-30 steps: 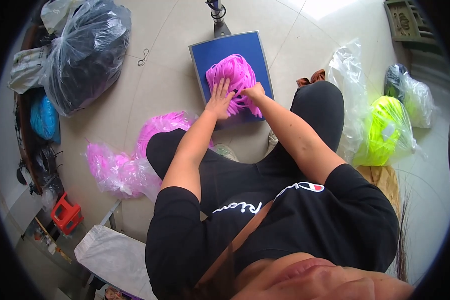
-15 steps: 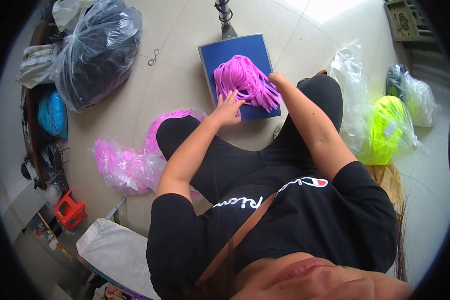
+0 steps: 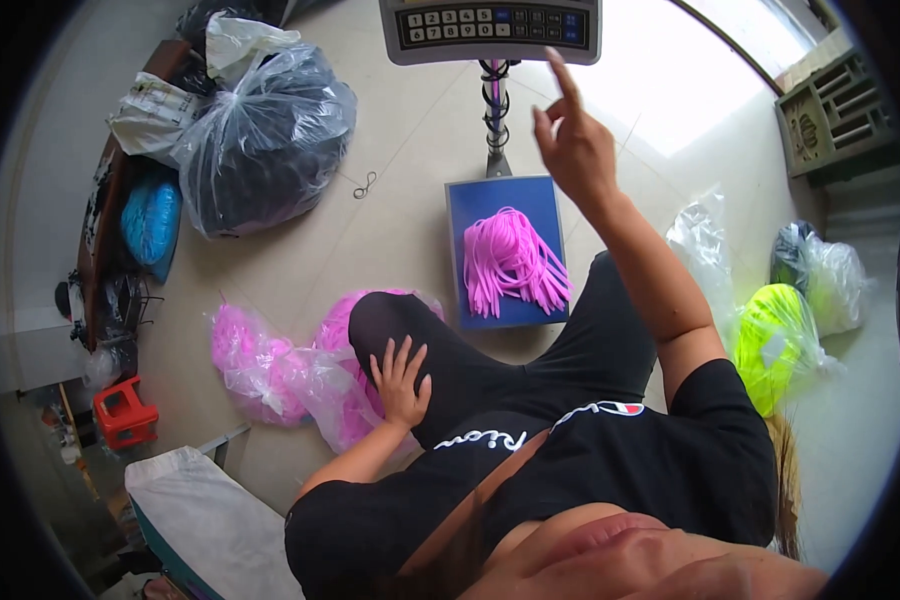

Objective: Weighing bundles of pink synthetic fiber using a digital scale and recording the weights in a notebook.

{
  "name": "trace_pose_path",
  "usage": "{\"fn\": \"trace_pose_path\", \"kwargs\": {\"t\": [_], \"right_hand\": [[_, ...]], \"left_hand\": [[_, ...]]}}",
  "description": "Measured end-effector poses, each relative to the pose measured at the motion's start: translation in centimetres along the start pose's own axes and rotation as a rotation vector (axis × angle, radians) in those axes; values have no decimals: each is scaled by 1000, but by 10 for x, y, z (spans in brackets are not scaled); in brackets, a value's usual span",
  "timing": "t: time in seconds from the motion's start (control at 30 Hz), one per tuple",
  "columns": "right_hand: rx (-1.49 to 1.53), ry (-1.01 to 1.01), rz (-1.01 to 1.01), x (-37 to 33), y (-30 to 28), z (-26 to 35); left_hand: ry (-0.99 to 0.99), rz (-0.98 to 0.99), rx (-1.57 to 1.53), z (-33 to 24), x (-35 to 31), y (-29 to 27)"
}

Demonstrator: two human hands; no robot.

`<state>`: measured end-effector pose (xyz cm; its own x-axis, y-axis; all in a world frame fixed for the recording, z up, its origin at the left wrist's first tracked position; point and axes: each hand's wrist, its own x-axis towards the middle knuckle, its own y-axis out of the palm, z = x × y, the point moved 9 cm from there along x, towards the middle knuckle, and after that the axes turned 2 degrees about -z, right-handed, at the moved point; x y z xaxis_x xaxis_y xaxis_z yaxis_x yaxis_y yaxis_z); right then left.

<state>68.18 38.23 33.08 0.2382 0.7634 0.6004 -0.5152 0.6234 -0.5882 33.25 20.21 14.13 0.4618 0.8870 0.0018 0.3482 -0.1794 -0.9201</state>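
A bundle of pink cords (image 3: 515,262) lies loose on the blue platform (image 3: 480,197) of a floor scale, its ends fanned toward me. At the far edge, on a pole, sits the scale's grey keypad panel (image 3: 450,52). My right hand (image 3: 582,155) is raised just below the panel's right side, index finger stretched toward the keys and the other fingers partly curled, with nothing in it. Whether the fingertip touches the panel I cannot tell. My left hand (image 3: 400,388) rests open, fingers spread, on my left thigh.
Clear bags of pink cords (image 3: 260,370) lie by my left leg. A big bag of dark material (image 3: 265,140) stands far left, near a red stool (image 3: 125,412). On the right are a bag of neon-yellow cords (image 3: 765,340) and a carved wooden piece (image 3: 835,115).
Both hands have left the pink cords. My right hand has risen to the keypad panel, and my left has drawn back onto my thigh. The view has shifted, bringing the panel into sight.
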Motion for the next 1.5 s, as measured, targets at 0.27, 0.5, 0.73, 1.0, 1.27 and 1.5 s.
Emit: {"fn": "trace_pose_path", "kwargs": {"t": [0.27, 0.5, 0.73, 1.0, 1.27, 1.5], "right_hand": [[-302, -84, 206, 51, 71, 43], [-397, -153, 105, 58, 82, 44], [-363, -125, 92, 47, 62, 30], [-426, -105, 157, 37, 60, 11], [-491, -34, 146, 30, 34, -16], [-439, -42, 196, 29, 39, -13]], "left_hand": [[170, -126, -123, 4, -25, -8], [179, -136, -136, 7, -27, -8], [208, -159, -126, 7, -27, -10], [201, -139, -139, 10, -21, -7], [212, -145, -138, 8, -18, -7], [216, -141, -128, 4, -15, -8]]}}
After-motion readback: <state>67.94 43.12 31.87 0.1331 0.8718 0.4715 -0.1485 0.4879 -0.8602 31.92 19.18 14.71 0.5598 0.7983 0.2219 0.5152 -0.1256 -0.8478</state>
